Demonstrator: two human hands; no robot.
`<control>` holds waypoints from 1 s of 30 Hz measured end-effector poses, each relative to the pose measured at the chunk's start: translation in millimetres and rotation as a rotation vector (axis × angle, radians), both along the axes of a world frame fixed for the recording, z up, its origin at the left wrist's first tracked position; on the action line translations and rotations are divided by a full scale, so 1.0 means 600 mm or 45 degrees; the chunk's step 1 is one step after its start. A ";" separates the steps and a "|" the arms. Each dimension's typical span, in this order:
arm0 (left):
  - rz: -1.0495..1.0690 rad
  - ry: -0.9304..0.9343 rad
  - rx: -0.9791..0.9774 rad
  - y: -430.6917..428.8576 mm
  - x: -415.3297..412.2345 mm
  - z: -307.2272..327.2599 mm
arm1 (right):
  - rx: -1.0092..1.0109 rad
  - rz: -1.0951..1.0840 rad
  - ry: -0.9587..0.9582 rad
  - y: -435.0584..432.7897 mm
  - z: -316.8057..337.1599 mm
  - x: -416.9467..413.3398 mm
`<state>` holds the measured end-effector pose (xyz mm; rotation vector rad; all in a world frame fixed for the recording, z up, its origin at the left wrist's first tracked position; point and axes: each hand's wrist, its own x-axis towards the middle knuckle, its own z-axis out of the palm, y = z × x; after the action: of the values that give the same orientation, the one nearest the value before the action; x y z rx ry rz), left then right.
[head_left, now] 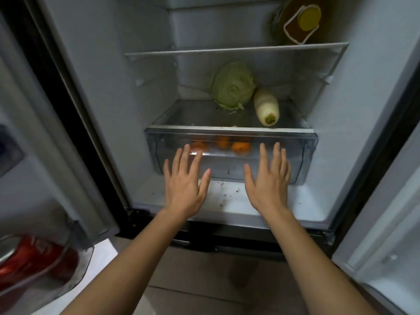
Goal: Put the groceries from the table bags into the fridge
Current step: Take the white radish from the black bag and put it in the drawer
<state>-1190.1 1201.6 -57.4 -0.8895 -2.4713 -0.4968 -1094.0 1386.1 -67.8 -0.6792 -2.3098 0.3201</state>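
Observation:
The fridge stands open in front of me. Its clear crisper drawer [302, 153] sits low in the compartment, with orange fruits [241, 147] showing through its front. My left hand [185, 181] and my right hand [268, 179] lie flat, fingers straight and spread, against the drawer's front wall. On the glass cover above the drawer rest a green cabbage [233, 85] and a white radish [266, 106]. Neither hand holds anything.
A higher glass shelf [204, 52] carries a bottle with a yellow cap [303, 21] at the right. The left door's bin [77, 269] holds a red can [31, 255]. The right door [386, 235] stands open. Crumbs dot the fridge floor [229, 196].

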 end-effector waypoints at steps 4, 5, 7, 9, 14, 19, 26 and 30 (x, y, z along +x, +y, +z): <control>0.070 0.052 -0.014 -0.073 0.036 -0.012 | -0.019 0.054 -0.017 -0.058 -0.010 0.008; 0.092 0.077 -0.033 -0.096 0.045 -0.012 | -0.016 0.070 -0.013 -0.078 -0.008 0.012; 0.106 0.129 -0.037 -0.144 0.068 -0.007 | -0.011 0.105 0.000 -0.124 -0.002 0.020; 0.086 0.187 0.000 -0.201 0.098 0.000 | -0.012 0.138 0.010 -0.181 0.005 0.031; 0.037 0.405 0.135 -0.425 0.206 -0.003 | 0.008 0.311 0.131 -0.401 -0.002 0.072; 0.216 0.436 0.140 -0.694 0.313 -0.031 | -0.014 0.493 0.323 -0.643 -0.040 0.118; 0.991 0.125 -0.089 -1.179 0.460 -0.088 | 0.011 1.017 0.147 -1.082 -0.086 0.150; 1.344 -0.013 -0.174 -1.381 0.553 -0.110 | 0.079 1.303 0.030 -1.306 -0.114 0.169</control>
<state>-858.2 373.3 -123.6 0.4301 -2.5676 0.0487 -992.6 602.7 -136.3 0.5949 -2.4489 0.6897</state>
